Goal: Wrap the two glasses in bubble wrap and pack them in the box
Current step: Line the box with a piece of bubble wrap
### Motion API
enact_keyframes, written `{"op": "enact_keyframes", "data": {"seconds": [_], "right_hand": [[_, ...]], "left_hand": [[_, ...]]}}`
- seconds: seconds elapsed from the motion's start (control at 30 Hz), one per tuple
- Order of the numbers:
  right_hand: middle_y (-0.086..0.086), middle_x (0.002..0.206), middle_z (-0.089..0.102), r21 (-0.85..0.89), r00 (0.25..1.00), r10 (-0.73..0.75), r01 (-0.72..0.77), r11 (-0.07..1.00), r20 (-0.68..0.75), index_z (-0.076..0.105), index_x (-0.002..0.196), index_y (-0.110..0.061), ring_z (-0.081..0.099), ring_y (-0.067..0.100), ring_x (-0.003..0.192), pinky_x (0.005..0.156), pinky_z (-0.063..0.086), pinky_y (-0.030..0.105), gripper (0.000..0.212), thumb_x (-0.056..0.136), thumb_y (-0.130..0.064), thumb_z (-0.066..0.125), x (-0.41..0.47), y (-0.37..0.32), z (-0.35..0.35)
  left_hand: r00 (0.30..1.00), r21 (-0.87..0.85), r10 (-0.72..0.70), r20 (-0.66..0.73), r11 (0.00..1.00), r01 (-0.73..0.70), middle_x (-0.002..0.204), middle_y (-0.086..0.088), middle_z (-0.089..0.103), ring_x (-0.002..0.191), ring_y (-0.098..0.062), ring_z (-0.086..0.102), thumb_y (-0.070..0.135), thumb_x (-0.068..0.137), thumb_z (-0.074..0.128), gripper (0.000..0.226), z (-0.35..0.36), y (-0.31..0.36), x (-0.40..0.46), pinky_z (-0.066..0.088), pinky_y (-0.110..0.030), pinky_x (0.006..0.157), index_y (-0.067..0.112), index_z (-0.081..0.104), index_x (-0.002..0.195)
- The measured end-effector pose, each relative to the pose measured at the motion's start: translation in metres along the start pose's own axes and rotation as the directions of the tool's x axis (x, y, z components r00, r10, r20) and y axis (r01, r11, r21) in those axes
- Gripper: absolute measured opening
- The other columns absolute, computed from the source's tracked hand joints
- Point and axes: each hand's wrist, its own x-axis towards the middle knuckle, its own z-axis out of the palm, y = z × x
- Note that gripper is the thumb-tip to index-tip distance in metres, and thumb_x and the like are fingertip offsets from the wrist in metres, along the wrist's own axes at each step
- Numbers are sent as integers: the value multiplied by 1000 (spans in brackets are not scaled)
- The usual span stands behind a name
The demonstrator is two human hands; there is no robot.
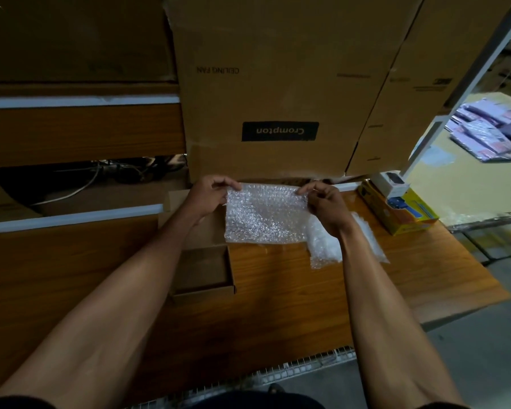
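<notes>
A sheet of clear bubble wrap [263,215] hangs above the wooden table [292,278], held up by its top corners. My left hand [210,194] pinches the top left corner and my right hand [325,202] pinches the top right corner. More bubble wrap [325,246] lies crumpled on the table under my right forearm; whether it holds a glass I cannot tell. A small open cardboard box [202,270] sits on the table under my left forearm, its inside looking empty. No bare glass shows.
Large cardboard cartons [278,93] stand right behind the work spot. A yellow box with a blue tape dispenser [398,208] sits at the table's back right. Wooden shelving [71,134] fills the left. Purple packets [484,134] lie on a surface far right.
</notes>
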Motion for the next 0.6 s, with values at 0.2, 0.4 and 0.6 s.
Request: {"op": "enact_keyframes", "data": {"seconds": [0.2,0.4,0.6], "right_hand": [[0,119,72,66,997,75,-77,995,30,74,105,-11,59,8,72,69,49,30,36,111,-9,38,13,1,16],[0,130,65,148,997,70,-76,986,45,69,125,-13,60,10,82,60,51,27,22,106,-18,58,25,2,35],[-11,137,48,86,999,31,-28,996,-36,54,147,-31,51,-2,120,88,58,26,59,96,-8,73,36,18,48]], "left_hand": [[996,-89,-88,12,992,89,130,-1,64,121,-26,56,14,110,40,34,-4,-1,1,54,-39,78,7,73,109],[996,-96,-62,-56,994,57,127,-2,62,116,-24,61,20,97,72,17,-8,-13,3,56,-48,96,26,68,113],[981,-230,-117,-157,970,79,143,-8,51,121,-25,58,5,91,77,67,-3,-25,8,59,-33,85,23,47,148]]}}
